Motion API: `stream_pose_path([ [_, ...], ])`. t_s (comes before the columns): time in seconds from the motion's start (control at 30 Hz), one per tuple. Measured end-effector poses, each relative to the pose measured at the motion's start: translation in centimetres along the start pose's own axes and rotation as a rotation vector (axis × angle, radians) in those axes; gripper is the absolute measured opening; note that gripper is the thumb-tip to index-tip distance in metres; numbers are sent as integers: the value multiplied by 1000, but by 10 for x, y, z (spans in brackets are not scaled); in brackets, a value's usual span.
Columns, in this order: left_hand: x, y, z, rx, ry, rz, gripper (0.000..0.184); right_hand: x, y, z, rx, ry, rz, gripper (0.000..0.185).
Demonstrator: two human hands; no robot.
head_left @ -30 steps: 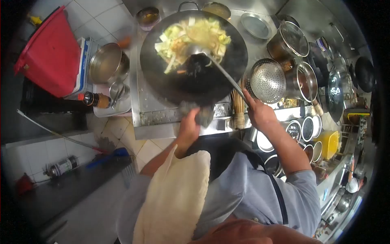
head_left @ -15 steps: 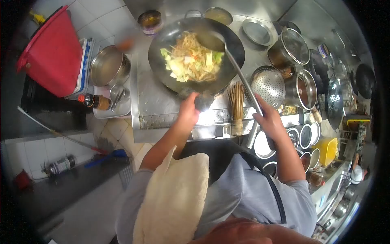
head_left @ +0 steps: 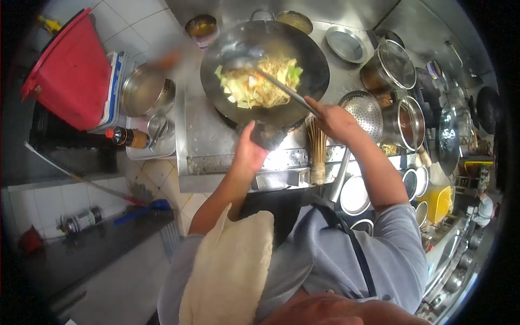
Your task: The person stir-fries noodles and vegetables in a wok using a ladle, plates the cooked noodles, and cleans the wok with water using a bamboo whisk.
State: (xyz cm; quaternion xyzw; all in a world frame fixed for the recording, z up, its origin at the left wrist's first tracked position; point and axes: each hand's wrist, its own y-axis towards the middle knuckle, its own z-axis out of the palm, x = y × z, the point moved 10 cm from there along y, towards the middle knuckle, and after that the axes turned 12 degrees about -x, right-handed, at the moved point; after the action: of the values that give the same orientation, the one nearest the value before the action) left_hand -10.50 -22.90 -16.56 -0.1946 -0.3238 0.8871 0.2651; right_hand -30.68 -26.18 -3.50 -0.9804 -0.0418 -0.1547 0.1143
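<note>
Head view: wok [head_left: 319, 78] on the steel worktop [head_left: 197, 135], holding pale, flat cabbage pieces [head_left: 232, 89] and thin, glossy noodles [head_left: 280, 66]. Judged partly mixed: strands and leaves overlap, cabbage denser at left; more blending appears to be left. Right hand [head_left: 337, 123]: fingers clenched round the ladle [head_left: 287, 91], a straight metal rod, its bowl blurred over the food. Left hand [head_left: 252, 156]: grasping dark, crumpled cloth [head_left: 269, 135] at the wok's near rim, fingertips hidden. Beside: round, perforated strainer [head_left: 365, 115]; stiff-bristled brush [head_left: 317, 149].
</note>
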Motion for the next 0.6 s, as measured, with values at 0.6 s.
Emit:
stream_pose_path([
  [0.6, 22, 11, -55, -112, 266, 79, 15, 9, -155, -22, 68, -77, 145, 71],
])
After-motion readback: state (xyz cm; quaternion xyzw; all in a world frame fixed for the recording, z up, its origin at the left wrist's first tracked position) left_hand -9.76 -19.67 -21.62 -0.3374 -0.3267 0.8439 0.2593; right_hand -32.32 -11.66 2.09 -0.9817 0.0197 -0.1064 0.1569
